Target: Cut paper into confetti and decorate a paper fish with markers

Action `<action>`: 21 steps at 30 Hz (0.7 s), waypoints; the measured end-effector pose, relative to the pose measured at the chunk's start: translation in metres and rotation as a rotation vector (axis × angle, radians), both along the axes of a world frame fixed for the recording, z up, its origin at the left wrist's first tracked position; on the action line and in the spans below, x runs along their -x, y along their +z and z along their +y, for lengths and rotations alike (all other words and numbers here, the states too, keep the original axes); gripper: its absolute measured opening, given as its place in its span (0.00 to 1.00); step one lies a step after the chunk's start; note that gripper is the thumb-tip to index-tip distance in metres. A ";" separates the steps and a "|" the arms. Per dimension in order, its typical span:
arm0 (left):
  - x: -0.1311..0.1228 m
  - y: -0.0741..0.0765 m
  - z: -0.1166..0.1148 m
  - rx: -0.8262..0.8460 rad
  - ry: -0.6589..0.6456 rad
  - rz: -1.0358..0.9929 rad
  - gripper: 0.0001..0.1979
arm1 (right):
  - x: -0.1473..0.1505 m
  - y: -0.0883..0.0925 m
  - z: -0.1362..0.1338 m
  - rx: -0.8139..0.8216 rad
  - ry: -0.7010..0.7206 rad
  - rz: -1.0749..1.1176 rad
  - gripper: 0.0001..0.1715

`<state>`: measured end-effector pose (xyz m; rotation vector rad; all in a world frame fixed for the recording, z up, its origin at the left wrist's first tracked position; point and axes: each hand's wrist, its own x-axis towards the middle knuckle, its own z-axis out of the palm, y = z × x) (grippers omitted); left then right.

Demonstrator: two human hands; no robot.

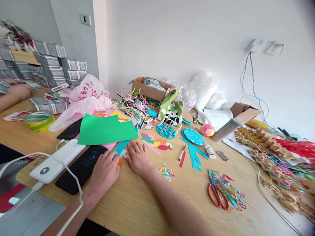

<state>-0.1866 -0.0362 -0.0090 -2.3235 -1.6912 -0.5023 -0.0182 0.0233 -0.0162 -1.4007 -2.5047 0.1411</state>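
Observation:
My right hand [138,156] lies flat on the wooden table, fingers spread, their tips near the edge of the paper pile. Beside it my left hand [107,169] rests palm down with its fingers stretched over small paper scraps; an orange scrap [120,162] shows at its fingertips. Under its wrist side is a black phone [82,166] with a lit screen. Just beyond both hands, a green paper sheet [105,129] covers a pile of coloured paper. Paper fish [155,142] lie ahead of my right hand, and a heap of confetti bits [166,172] sits right of its wrist.
A white power bank [56,162] trails a cable across my left forearm. Red-handled scissors [217,197] lie among paper scraps, with a glue bottle [209,151] and blue discs [193,136] farther back. Egg-carton pieces [269,168] crowd the right. Another person's hand [19,92] is at far left.

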 end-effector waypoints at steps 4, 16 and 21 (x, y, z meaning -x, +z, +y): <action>-0.004 -0.003 0.000 -0.022 -0.052 -0.043 0.13 | 0.001 -0.001 0.010 -0.029 0.014 -0.005 0.34; -0.001 -0.016 0.004 -0.083 -0.081 -0.151 0.15 | -0.022 0.012 -0.015 -0.056 0.204 0.004 0.35; 0.000 -0.016 0.004 -0.109 -0.102 -0.155 0.15 | -0.010 0.009 -0.008 -0.071 0.227 -0.001 0.36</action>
